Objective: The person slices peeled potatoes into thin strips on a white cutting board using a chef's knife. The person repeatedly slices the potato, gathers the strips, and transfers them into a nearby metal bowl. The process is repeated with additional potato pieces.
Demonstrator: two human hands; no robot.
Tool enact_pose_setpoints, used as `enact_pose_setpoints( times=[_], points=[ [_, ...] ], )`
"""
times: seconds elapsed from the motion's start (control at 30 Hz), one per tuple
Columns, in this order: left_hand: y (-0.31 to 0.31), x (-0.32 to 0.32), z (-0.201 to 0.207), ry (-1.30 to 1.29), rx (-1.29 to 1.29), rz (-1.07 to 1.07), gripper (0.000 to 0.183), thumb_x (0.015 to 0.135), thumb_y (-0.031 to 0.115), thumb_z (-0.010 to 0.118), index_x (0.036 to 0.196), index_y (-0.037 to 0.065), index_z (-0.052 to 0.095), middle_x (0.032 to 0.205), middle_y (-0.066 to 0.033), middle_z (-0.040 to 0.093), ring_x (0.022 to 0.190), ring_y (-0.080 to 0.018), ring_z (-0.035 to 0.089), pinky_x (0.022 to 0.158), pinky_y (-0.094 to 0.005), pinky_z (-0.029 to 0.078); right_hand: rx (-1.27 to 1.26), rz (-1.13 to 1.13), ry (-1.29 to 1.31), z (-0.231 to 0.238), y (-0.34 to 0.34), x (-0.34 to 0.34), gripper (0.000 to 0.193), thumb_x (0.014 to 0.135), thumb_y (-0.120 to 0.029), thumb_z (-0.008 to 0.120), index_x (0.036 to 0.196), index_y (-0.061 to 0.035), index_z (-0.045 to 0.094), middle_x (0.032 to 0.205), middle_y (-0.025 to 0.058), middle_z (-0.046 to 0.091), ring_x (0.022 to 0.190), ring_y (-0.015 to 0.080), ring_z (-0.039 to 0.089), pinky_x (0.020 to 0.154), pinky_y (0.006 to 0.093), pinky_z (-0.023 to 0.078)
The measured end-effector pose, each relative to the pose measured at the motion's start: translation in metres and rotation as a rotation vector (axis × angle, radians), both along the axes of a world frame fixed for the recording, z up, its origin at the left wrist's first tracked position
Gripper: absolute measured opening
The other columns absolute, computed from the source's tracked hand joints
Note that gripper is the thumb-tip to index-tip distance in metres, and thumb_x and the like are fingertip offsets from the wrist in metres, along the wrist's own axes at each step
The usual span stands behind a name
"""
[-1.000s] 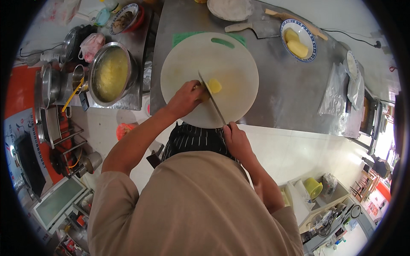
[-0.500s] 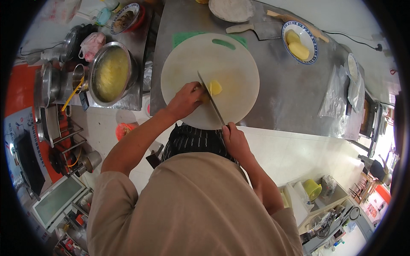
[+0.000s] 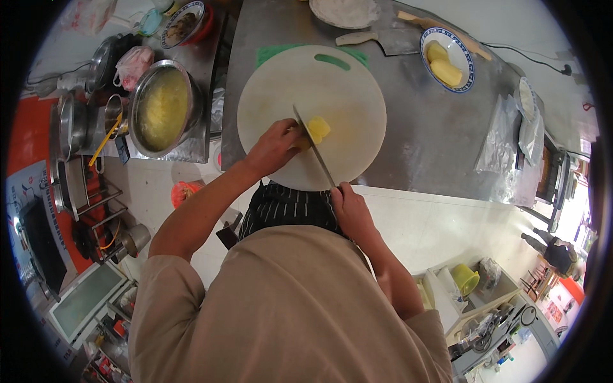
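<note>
A round white cutting board [image 3: 274, 83] with a green handle slot lies at the counter's front edge. My right hand [image 3: 351, 209] is closed on the handle of a kitchen knife [image 3: 324, 167], whose blade stands nearly edge-on and slants away to the left across the board. To the left of the blade, my left hand [image 3: 276, 148] has its fingers curled over a potato piece, mostly hidden beneath them. Yellow potato slices [image 3: 319, 129] lie together just right of the blade.
Behind the board lies a cleaver [image 3: 399, 43], beside a blue-rimmed bowl [image 3: 471, 78] holding peeled potatoes [image 3: 445, 73]. A rolling pin [image 3: 472, 47] and a floury bowl [image 3: 345, 14] are farther back. On the left table stands a metal basin [image 3: 133, 121] with yellowish contents in liquid.
The yellow slices right of the blade spread a little wider now. Both hands keep nearly the same place. At the far right, a person in the background has shifted.
</note>
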State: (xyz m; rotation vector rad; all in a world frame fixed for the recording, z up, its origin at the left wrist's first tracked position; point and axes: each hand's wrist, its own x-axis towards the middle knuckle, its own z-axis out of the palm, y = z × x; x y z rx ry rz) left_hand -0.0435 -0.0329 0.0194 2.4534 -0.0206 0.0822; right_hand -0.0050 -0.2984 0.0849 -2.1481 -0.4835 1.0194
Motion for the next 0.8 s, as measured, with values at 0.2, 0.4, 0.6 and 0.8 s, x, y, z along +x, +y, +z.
enact_pose_setpoints(
  times=[0.2, 0.4, 0.6, 0.8],
  points=[
    [0.001, -0.001, -0.002, -0.035, 0.015, 0.002, 0.048, 0.079, 0.007, 0.078, 0.124, 0.006, 0.062, 0.129, -0.0158, 0.057, 0.117, -0.0364, 0.058, 0.098, -0.0430, 0.052, 0.007, 0.013, -0.030, 0.002, -0.004, 0.001, 0.035, 0.107, -0.033, 0.047, 0.109, 0.0014, 0.053, 0.091, 0.0329, 0.066, 0.092, 0.0548, 0.060, 0.077, 0.0570, 0.047],
    [0.002, -0.004, -0.007, -0.024, 0.004, -0.008, 0.048, 0.078, 0.007, 0.079, 0.123, 0.007, 0.063, 0.130, -0.0159, 0.057, 0.117, -0.0363, 0.058, 0.098, -0.0425, 0.052, -0.021, -0.053, 0.096, 0.027, -0.010, -0.002, 0.035, 0.107, -0.033, 0.046, 0.106, 0.0019, 0.053, 0.090, 0.0325, 0.065, 0.092, 0.0549, 0.060, 0.077, 0.0559, 0.047],
    [0.002, -0.003, -0.006, -0.019, 0.003, -0.005, 0.047, 0.080, 0.009, 0.080, 0.123, 0.005, 0.063, 0.129, -0.0173, 0.057, 0.118, -0.0369, 0.058, 0.098, -0.0428, 0.052, -0.034, -0.033, 0.052, -0.002, 0.000, -0.001, 0.035, 0.107, -0.033, 0.046, 0.106, 0.0017, 0.053, 0.090, 0.0328, 0.066, 0.092, 0.0548, 0.060, 0.077, 0.0572, 0.046],
    [0.001, -0.004, -0.005, -0.017, 0.004, 0.006, 0.048, 0.080, 0.009, 0.079, 0.125, 0.005, 0.062, 0.130, -0.0171, 0.057, 0.119, -0.0369, 0.058, 0.099, -0.0431, 0.051, -0.062, -0.022, 0.047, -0.006, -0.002, 0.001, 0.034, 0.106, -0.031, 0.046, 0.107, 0.0017, 0.053, 0.091, 0.0321, 0.066, 0.092, 0.0550, 0.060, 0.077, 0.0577, 0.046]
  ],
)
